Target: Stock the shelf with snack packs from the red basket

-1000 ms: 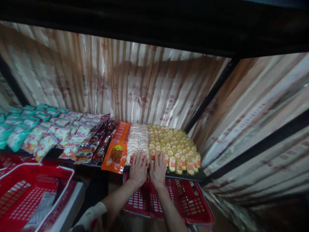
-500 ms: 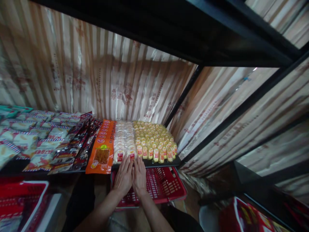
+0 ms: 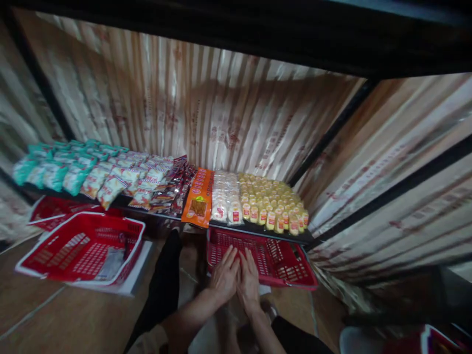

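Note:
My left hand (image 3: 225, 276) and my right hand (image 3: 248, 278) are side by side over a red plastic basket (image 3: 291, 263), fingers stretched out and nothing held. Their inner edges meet or nearly meet. Just beyond the fingertips, on a low black shelf (image 3: 254, 227), stand rows of white wrapped snacks (image 3: 225, 196). To the right of these are tight rows of small yellow wrapped snacks (image 3: 273, 201) with red labels. An orange snack packet (image 3: 198, 199) lies left of the white ones, its lower end over the shelf's front edge.
Dark red packets (image 3: 173, 189), white striped bags (image 3: 127, 177) and teal bags (image 3: 66, 164) fill the shelf leftward. A second red basket (image 3: 99, 246) with a clear packet inside sits on the floor at left. Black posts (image 3: 328, 132) and an upper shelf frame the space.
Both hands have drawn back from the white snacks' front and now hover over the basket. The view has shifted left and back, bringing in the teal bags and the whole left basket.

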Demonstrator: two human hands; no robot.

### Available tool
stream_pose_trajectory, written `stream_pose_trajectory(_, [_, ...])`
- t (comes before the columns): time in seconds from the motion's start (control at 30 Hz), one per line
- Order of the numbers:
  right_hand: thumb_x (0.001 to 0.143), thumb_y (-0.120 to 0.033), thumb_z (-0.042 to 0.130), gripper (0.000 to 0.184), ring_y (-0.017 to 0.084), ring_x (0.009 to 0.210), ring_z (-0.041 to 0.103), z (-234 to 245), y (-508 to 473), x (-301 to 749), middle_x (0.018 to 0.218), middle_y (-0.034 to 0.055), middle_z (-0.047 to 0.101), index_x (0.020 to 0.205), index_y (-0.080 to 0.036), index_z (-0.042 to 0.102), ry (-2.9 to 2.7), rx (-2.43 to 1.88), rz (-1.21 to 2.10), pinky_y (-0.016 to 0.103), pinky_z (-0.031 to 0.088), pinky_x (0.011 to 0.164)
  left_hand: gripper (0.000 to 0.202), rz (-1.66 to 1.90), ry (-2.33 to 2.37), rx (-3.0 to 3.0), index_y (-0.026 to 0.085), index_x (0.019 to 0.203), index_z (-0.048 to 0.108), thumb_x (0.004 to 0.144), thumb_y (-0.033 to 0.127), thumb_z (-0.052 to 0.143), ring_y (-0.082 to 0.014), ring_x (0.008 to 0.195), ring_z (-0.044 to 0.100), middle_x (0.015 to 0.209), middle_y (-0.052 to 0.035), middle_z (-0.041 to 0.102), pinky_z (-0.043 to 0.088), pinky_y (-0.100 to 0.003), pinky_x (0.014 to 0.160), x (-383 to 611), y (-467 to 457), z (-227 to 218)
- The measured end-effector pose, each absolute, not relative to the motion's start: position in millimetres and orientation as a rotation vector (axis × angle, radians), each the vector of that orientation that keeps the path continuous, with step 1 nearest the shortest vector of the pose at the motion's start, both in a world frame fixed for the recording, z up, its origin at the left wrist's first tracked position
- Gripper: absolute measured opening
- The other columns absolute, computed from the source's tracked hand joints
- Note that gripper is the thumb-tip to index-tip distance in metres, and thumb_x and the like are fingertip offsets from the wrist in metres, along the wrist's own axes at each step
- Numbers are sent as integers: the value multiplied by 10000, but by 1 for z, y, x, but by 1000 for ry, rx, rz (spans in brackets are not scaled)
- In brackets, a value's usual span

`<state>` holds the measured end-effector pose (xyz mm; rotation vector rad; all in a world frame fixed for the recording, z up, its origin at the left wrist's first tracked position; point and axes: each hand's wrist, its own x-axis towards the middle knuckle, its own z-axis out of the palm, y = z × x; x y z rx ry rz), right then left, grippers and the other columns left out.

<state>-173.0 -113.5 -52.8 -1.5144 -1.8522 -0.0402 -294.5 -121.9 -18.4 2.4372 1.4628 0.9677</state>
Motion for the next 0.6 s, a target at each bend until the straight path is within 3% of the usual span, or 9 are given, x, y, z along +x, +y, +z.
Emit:
stream_pose_trajectory(0.27, [825, -271, 353, 429, 261, 1268, 401, -70, -131, -207, 1316, 164, 486, 1163, -117, 567, -1897, -1433, 70, 478, 414, 987, 410, 864, 1577, 2184, 106, 1204, 562, 827, 189, 425, -221, 1208, 496, 1282, -122, 555, 410, -343, 1047, -329, -154, -23])
stream_pose_trajectory(0.5, [828, -268, 360, 408, 239, 1161, 522, -52, -122, -302, 1234, 139, 572, 1108, -132, 624, -1994, -1320, 327, 445, 435, 984, 339, 720, 1833, 1849, 152, 1070, 641, 796, 166, 442, -221, 1050, 605, 1165, -122, 633, 483, -311, 935, -419, -153, 13])
stream_pose_trajectory(0.6, [789, -213, 368, 435, 221, 1135, 553, -39, -122, -353, 1205, 129, 601, 1143, -133, 609, -2084, -1230, 445, 419, 445, 981, 302, 714, 1970, 1704, 126, 969, 665, 810, 149, 409, -221, 894, 660, 984, -143, 691, 517, -309, 821, -464, -152, 24])
